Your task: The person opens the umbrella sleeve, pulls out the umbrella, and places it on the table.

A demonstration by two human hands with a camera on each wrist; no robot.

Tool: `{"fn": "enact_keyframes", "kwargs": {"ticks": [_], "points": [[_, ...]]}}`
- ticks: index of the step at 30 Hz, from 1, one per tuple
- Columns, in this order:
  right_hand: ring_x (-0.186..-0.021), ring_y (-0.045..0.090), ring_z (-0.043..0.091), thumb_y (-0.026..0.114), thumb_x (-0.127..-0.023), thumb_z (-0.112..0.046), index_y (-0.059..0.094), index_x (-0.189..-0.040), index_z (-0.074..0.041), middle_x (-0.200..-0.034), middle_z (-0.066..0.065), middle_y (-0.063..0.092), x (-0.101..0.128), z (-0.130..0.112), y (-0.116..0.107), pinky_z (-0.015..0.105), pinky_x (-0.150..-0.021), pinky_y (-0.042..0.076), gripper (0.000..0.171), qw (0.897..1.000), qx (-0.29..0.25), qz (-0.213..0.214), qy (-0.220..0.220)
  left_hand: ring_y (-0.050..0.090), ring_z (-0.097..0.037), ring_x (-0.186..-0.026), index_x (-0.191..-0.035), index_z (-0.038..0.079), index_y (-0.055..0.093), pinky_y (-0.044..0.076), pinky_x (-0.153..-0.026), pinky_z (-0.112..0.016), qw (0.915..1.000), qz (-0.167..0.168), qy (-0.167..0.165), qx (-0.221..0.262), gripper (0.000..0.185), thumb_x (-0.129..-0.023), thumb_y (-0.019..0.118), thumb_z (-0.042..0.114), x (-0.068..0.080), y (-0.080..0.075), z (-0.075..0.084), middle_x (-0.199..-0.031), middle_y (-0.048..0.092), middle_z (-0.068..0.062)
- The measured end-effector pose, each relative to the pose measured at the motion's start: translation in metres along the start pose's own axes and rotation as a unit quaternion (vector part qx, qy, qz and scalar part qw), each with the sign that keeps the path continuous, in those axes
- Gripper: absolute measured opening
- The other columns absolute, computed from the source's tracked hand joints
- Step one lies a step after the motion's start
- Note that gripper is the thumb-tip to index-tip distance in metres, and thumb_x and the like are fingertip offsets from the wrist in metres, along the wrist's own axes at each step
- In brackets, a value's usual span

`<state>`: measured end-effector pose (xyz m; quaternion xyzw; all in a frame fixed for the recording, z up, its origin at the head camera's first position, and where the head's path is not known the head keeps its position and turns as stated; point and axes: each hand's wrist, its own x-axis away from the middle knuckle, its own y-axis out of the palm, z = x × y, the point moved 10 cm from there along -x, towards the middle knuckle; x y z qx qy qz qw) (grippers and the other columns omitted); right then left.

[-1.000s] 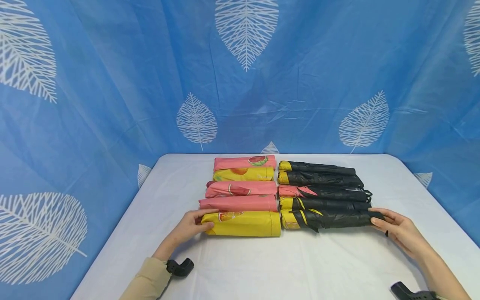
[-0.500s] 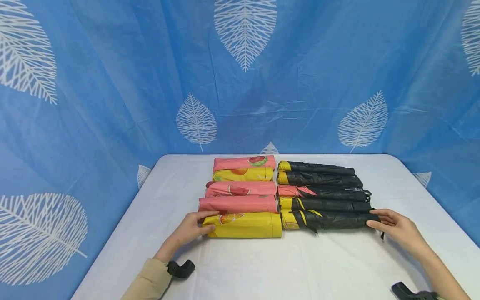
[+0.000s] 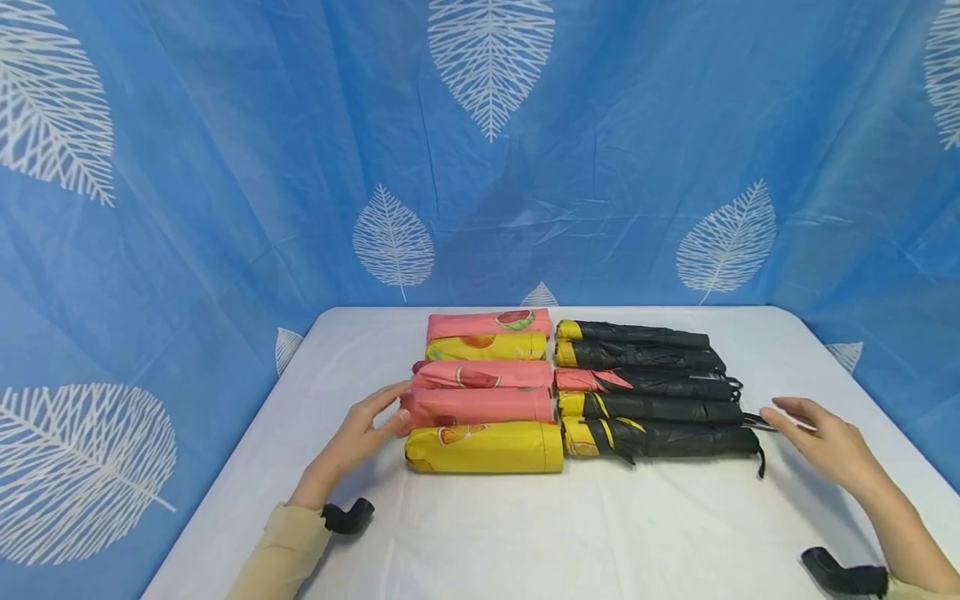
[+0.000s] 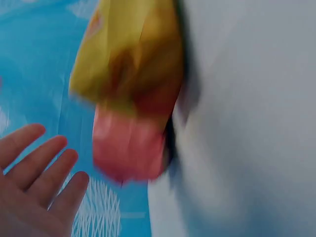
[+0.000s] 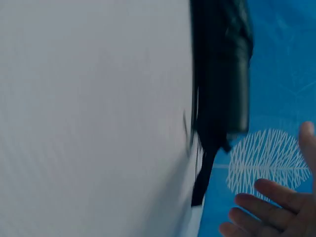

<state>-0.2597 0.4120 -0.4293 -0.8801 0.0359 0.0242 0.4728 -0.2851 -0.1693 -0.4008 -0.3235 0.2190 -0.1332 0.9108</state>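
Both hands are lifting off the nearest row's ends. Left hand (image 3: 358, 433), fingers relaxed and holding nothing, is hovering beside the pink cover (image 3: 480, 407); right hand (image 3: 828, 444), likewise loose, is hovering beyond the black umbrella (image 3: 675, 440), lying crosswise.

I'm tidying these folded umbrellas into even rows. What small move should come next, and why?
Probably nudge the second pink umbrella rightward with the left hand: its end sticks out past the yellow umbrella in front, and the open fingers are already beside it.

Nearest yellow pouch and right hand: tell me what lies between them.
In the head view, the nearest black umbrella fills the stretch from yellow pouch toward right hand, then bare table.
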Motion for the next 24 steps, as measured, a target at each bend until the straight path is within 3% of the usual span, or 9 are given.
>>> {"fn": "enact_keyframes", "kwargs": {"ticks": [5,12,16,20,24], "points": [[-0.106,0.033,0.066,0.044,-0.098,-0.044,0.024,-0.136,0.02,-0.129,0.047,0.027,-0.028,-0.006,-0.014,0.071,-0.081,0.032,0.076,0.999,0.042,0.005,-0.007,0.026,-0.037,-0.135,-0.148,0.007,0.032,0.02,-0.105,-0.059,0.9989,-0.008,-0.045,0.009,0.06,-0.103,0.021,0.045,-0.028,-0.024,-0.024,-0.148,0.031,-0.017],[-0.118,0.019,0.064,0.038,-0.098,-0.051,0.01,-0.138,0.023,-0.132,0.05,0.016,-0.084,-0.033,-0.015,0.072,-0.091,0.021,0.089,0.997,0.074,-0.022,-0.016,0.012,-0.035,-0.14,-0.151,0.005,0.019,0.01,-0.109,-0.055,0.9895,-0.043,-0.103,-0.091,0.072,-0.099,0.019,0.056,-0.087,-0.042,-0.057,-0.154,0.017,-0.018],[-0.125,0.01,0.062,0.032,-0.098,-0.055,0.005,-0.14,0.022,-0.137,0.048,0.008,-0.117,-0.051,-0.011,0.073,-0.094,0.014,0.091,0.995,0.087,-0.044,-0.025,0.008,-0.036,-0.141,-0.152,0.005,0.014,0.01,-0.11,-0.054,0.9738,-0.069,-0.124,-0.177,0.072,-0.1,0.022,0.055,-0.121,-0.048,-0.067,-0.155,0.01,-0.019],[-0.127,0.006,0.059,0.027,-0.095,-0.062,0.006,-0.14,0.021,-0.139,0.047,0.005,-0.146,-0.073,-0.003,0.072,-0.096,0.012,0.097,0.991,0.117,-0.057,-0.026,0.009,-0.039,-0.14,-0.151,0.003,0.013,0.012,-0.109,-0.055,0.9519,-0.09,-0.136,-0.26,0.073,-0.1,0.023,0.054,-0.149,-0.049,-0.071,-0.154,0.009,-0.023],[-0.128,0.007,0.058,0.026,-0.093,-0.066,0.008,-0.141,0.02,-0.14,0.046,0.006,-0.17,-0.096,0.007,0.069,-0.099,0.014,0.1,0.988,0.139,-0.059,-0.031,0.01,-0.04,-0.139,-0.15,0.0,0.015,0.012,-0.11,-0.053,0.9372,-0.095,-0.144,-0.303,0.072,-0.101,0.024,0.052,-0.173,-0.043,-0.071,-0.152,0.012,-0.025]]}}
